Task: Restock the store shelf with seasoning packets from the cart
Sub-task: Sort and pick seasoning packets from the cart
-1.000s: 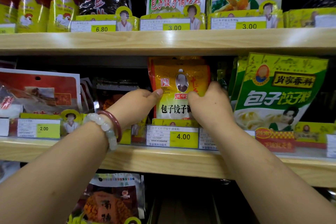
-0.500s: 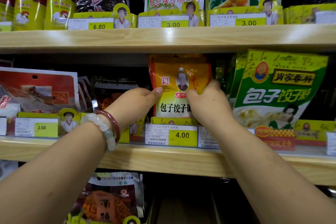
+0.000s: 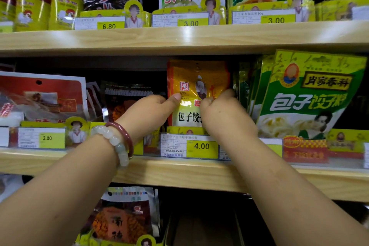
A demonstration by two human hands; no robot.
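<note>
A yellow and orange seasoning packet [image 3: 197, 78] stands upright on the middle wooden shelf [image 3: 179, 173], above the 4.00 price tag [image 3: 201, 146]. My left hand [image 3: 147, 114], with bead bracelets on its wrist, grips the packet's left edge, thumb on the front. My right hand [image 3: 225, 114] grips the packet's right side, fingers curled round its edge. More packets of the same kind seem stacked behind it. The cart is out of view.
Green dumpling seasoning packets [image 3: 311, 94] lean right beside my right hand. Dark packets [image 3: 127, 98] and a red and white pack [image 3: 42, 96] stand to the left. The upper shelf [image 3: 179, 38] carries yellow tins [image 3: 32, 6] and more packets. Another packet [image 3: 123, 219] sits on the shelf below.
Both hands have stayed on the yellow packet. My right hand has slid slightly lower and inward across its front. The view has shifted a little.
</note>
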